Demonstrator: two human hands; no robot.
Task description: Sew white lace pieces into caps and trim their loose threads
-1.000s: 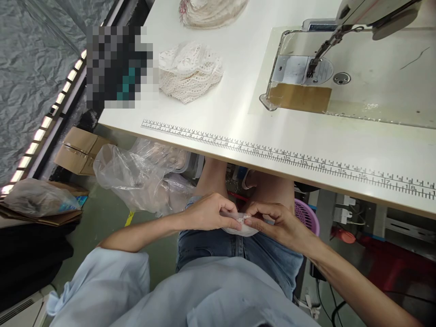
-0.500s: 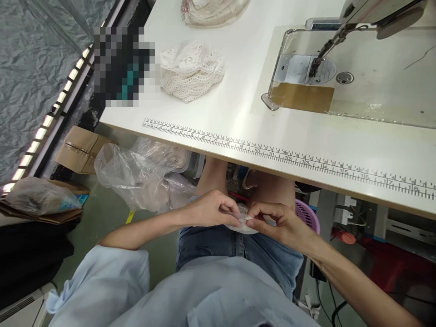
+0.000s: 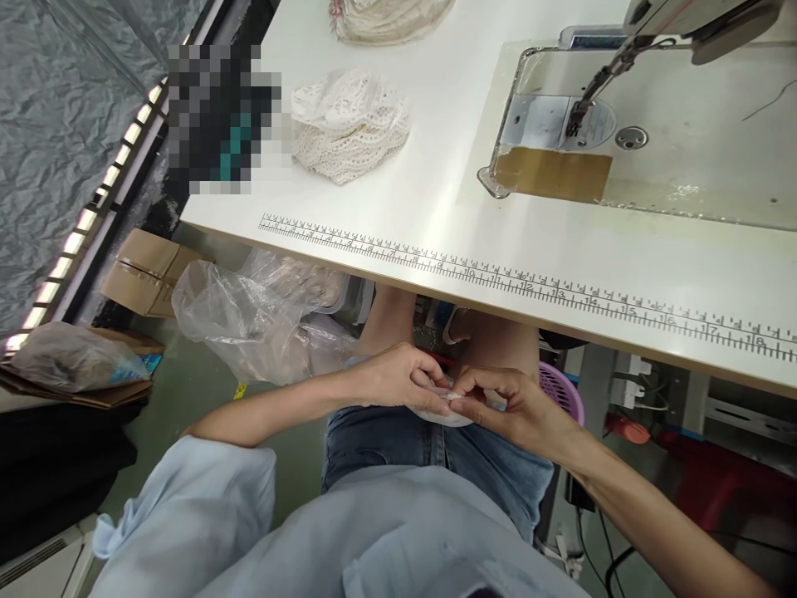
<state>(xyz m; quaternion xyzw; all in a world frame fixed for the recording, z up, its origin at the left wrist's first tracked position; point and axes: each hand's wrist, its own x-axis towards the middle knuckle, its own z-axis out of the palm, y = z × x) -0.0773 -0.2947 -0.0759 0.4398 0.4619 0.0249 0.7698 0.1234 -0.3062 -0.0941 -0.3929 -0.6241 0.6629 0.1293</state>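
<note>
Centrally, L hand (image 3: 408, 382) and R hand (image 3: 507, 407), fingertips pinched, grip 1 small white fabric pc. (image 3: 445, 407) betw. them, over the lap, below table edge; lace pile (image 3: 352, 124) at 11 o'clock; sewing machine (image 3: 653, 58) at 1 o'clock.

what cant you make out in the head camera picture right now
- white piece in the hands: partly hidden by the fingers of the left hand and right hand
- sewing machine: cut off by the top edge
- upper cloth bundle: cut off by the top edge
- dark area by the table's left edge: blurred by pixel blocks
</note>
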